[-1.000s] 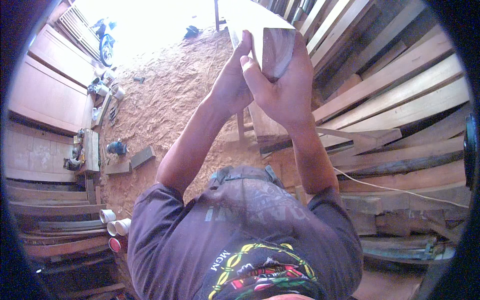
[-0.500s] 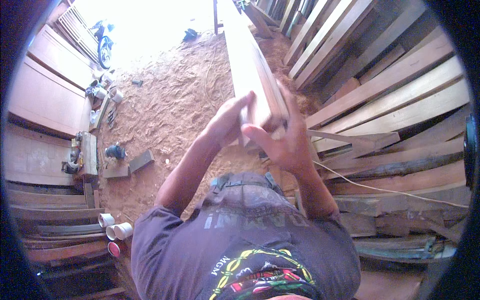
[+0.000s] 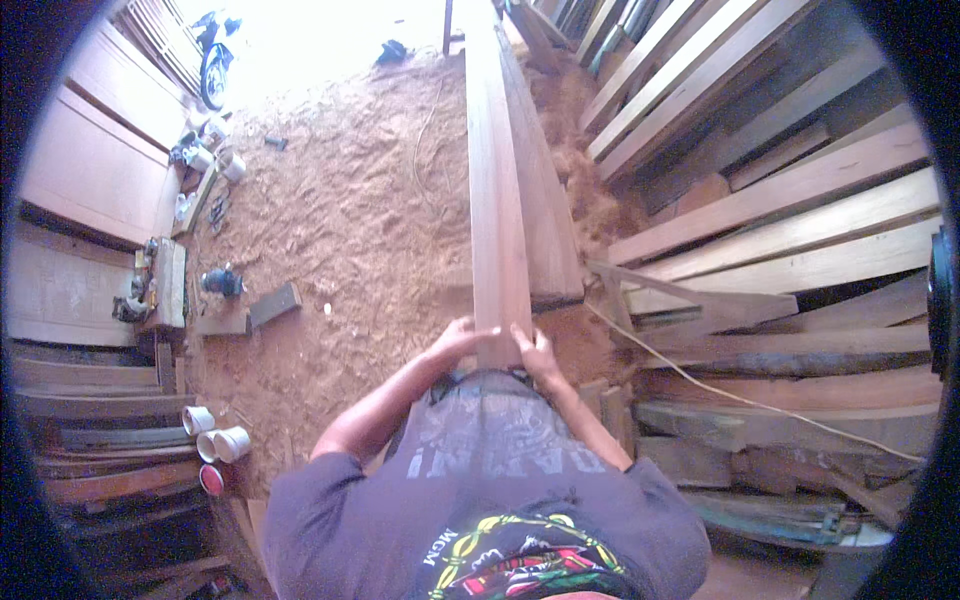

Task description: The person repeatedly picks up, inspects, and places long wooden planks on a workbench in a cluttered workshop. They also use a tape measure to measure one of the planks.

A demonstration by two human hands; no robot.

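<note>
A long reddish-brown wooden plank [image 3: 497,210] stretches away from my waist toward the bright far side. Its near end lies between my two hands, close to my shirt. My left hand [image 3: 460,341] grips the left edge, with the thumb on the top face. On the right edge, my right hand [image 3: 536,352] closes round the same end, its thumb along the top. The fingers under the plank are hidden. Just to the right and partly behind it is a wider, darker board [image 3: 548,215], which neither hand touches.
Stacked timber [image 3: 770,220] fills the right side, with a pale cord [image 3: 690,378] across it. Sawdust-like brown ground [image 3: 340,180] lies to the left. Beyond it are white cups [image 3: 228,444], a dark power tool [image 3: 222,282], wood blocks [image 3: 275,304] and large panels [image 3: 95,170].
Both hands have come down and back toward my waist with the plank's near end, which was raised closer to the camera. The darker board beside it now shows.
</note>
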